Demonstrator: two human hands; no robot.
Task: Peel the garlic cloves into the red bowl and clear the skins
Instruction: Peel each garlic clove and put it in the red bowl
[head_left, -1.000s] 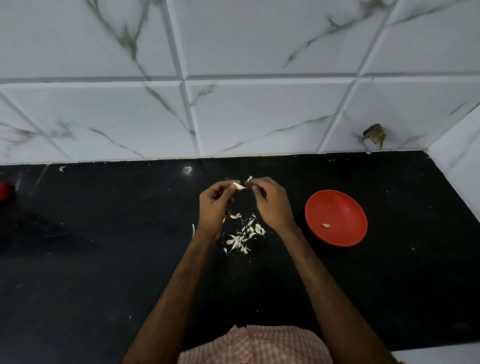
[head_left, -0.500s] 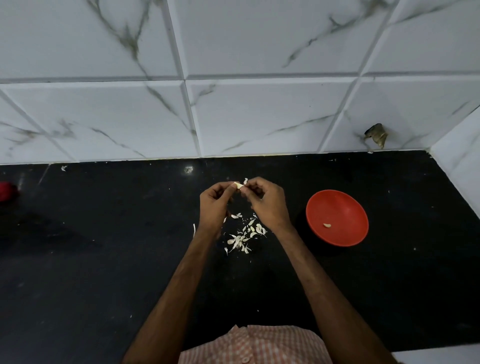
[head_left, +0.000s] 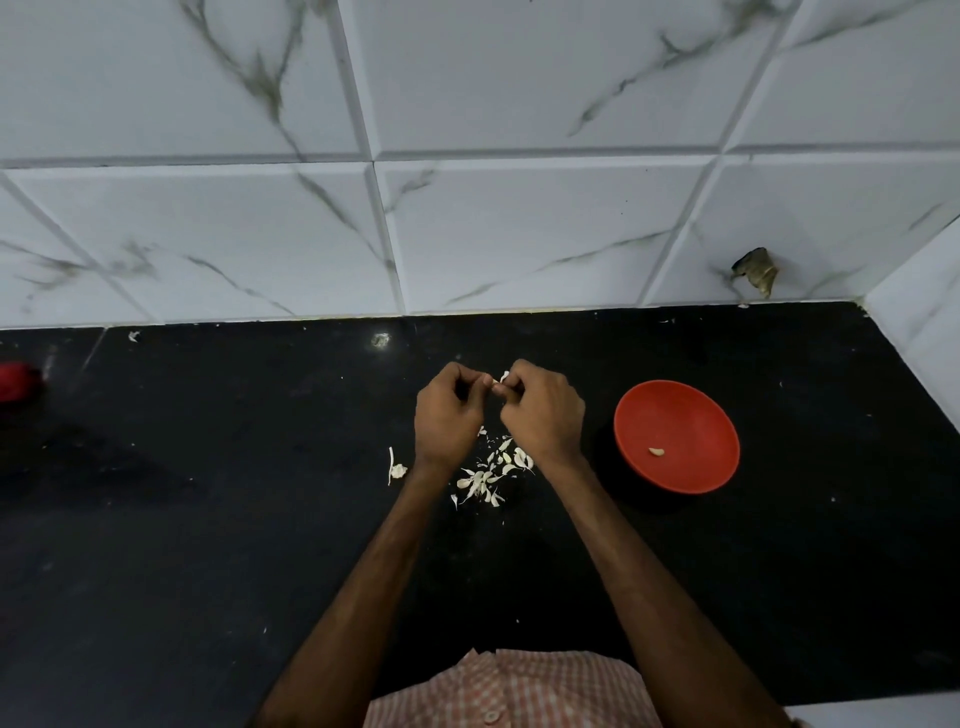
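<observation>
A garlic clove (head_left: 500, 382) is pinched between the fingertips of the left hand (head_left: 451, 415) and the right hand (head_left: 543, 415), held above the skins (head_left: 491, 470) on the black counter (head_left: 208, 519). Advice: tear small strips and let them fall on that pile. The red bowl (head_left: 676, 435), to the right, holds one peeled clove (head_left: 656, 451).

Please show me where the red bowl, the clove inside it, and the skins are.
red bowl (head_left: 675, 415): head view, bare inner wall.
clove (head_left: 656, 451): head view, its middle.
skins (head_left: 485, 478): head view, middle of the pile.
</observation>
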